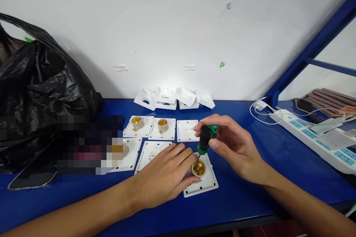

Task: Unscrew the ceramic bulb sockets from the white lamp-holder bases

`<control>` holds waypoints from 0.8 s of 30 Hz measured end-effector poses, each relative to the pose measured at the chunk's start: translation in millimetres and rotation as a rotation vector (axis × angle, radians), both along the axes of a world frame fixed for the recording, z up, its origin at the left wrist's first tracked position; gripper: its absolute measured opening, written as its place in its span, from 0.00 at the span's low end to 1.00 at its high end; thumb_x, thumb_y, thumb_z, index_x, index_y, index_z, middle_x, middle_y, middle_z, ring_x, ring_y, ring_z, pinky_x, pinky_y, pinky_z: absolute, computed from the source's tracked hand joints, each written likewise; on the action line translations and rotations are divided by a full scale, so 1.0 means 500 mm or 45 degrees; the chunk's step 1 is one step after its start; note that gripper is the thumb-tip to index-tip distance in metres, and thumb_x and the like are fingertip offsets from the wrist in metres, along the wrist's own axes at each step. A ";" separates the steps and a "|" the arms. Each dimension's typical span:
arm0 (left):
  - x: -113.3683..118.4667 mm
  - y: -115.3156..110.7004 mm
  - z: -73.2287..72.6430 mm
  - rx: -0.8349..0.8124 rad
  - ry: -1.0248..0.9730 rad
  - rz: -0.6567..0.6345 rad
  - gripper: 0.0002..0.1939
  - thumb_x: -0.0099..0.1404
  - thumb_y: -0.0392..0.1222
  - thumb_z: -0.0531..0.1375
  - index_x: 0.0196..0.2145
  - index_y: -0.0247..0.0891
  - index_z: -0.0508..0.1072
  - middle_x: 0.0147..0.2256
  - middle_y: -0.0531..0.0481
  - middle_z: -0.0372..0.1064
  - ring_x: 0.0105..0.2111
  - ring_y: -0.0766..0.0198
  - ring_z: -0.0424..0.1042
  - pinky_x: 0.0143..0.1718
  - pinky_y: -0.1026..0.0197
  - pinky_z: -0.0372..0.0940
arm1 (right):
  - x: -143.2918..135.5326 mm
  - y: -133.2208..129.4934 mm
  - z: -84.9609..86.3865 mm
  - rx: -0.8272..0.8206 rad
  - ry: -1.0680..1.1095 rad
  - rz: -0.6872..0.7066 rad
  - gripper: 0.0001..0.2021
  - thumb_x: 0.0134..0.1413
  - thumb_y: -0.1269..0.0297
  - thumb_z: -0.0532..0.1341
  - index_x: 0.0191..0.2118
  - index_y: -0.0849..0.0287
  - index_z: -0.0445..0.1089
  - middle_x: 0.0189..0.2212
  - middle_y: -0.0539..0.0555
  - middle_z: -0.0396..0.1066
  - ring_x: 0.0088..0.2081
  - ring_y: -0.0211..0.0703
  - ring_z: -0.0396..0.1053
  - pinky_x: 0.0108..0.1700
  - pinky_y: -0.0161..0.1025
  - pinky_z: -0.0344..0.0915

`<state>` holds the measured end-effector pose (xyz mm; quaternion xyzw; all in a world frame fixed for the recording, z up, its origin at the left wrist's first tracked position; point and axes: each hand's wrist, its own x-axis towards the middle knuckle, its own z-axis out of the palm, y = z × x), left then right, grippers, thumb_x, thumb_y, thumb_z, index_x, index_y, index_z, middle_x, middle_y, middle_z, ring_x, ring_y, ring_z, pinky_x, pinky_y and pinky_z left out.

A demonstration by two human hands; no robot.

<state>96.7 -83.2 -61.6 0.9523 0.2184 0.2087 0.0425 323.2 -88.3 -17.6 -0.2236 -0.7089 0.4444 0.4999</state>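
My right hand [233, 144] grips a short screwdriver [207, 139] with a black and green handle. The screwdriver tilts slightly, its shaft pointing down into a round lamp socket [199, 169] with a brass-coloured inside. My left hand [172, 170] is closed around the left side of that socket, its fingertips partly hidden. Under the socket lies a square white base plate [204, 187] with holes near its edges. Just behind my left hand is another white plate [151, 152], partly covered by the hand.
Two plates with sockets [137, 127] and a plate without one [187, 131] lie farther back. Several white covers [167, 98] lean by the wall. A black plastic bag [41, 81] and a phone [33, 172] are left; a power strip [311, 133] with cables is right.
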 end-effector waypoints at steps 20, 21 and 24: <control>-0.003 0.003 -0.005 -0.011 0.025 -0.006 0.18 0.83 0.53 0.51 0.50 0.36 0.71 0.44 0.43 0.74 0.45 0.47 0.72 0.47 0.47 0.69 | 0.002 0.003 -0.007 -0.017 -0.019 0.042 0.22 0.69 0.71 0.66 0.63 0.41 0.69 0.51 0.49 0.71 0.52 0.37 0.71 0.54 0.36 0.70; -0.003 0.002 -0.005 -0.009 0.014 -0.007 0.17 0.83 0.53 0.51 0.49 0.37 0.71 0.43 0.43 0.74 0.44 0.48 0.72 0.46 0.48 0.68 | 0.000 0.006 -0.011 0.012 -0.014 -0.006 0.23 0.67 0.71 0.68 0.62 0.41 0.69 0.49 0.49 0.71 0.51 0.37 0.70 0.53 0.35 0.70; -0.003 0.001 -0.004 -0.013 -0.002 -0.006 0.16 0.83 0.52 0.51 0.49 0.37 0.71 0.43 0.45 0.74 0.43 0.49 0.72 0.45 0.49 0.68 | -0.004 0.014 -0.021 0.069 0.030 -0.129 0.24 0.60 0.72 0.73 0.58 0.43 0.71 0.44 0.47 0.69 0.46 0.37 0.70 0.49 0.34 0.70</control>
